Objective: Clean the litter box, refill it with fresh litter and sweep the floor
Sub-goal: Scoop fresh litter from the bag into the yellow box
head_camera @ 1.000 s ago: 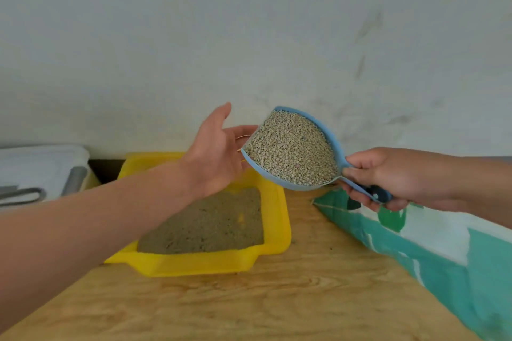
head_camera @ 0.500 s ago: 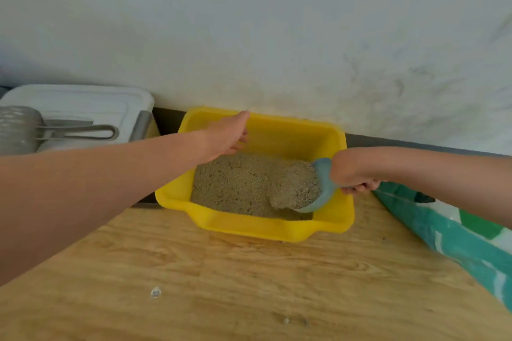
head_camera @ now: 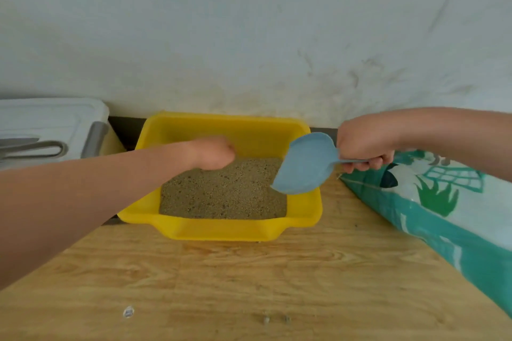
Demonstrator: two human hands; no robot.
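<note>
The yellow litter box (head_camera: 221, 230) stands on the wooden floor against the wall, with a layer of grey-brown litter (head_camera: 221, 194) inside. My left hand (head_camera: 213, 152) reaches low over the litter at the back of the box. Its fingers point down and away, hidden behind the back of the hand. My right hand (head_camera: 363, 144) grips the handle of the blue scoop (head_camera: 304, 166). The scoop hangs over the box's right rim, tipped bottom-up, with no litter showing on it.
A green and white litter bag (head_camera: 443, 210) lies along the right side. A white bin (head_camera: 50, 119) with a grey metal scoop handle (head_camera: 41, 148) on it sits at the left. Small bits of debris (head_camera: 128, 312) lie on the floor in front.
The full scoop swung left from the bag, tipped its litter into the box, and now sits emptied and raised. My left hand dropped from mid-air down to the litter.
</note>
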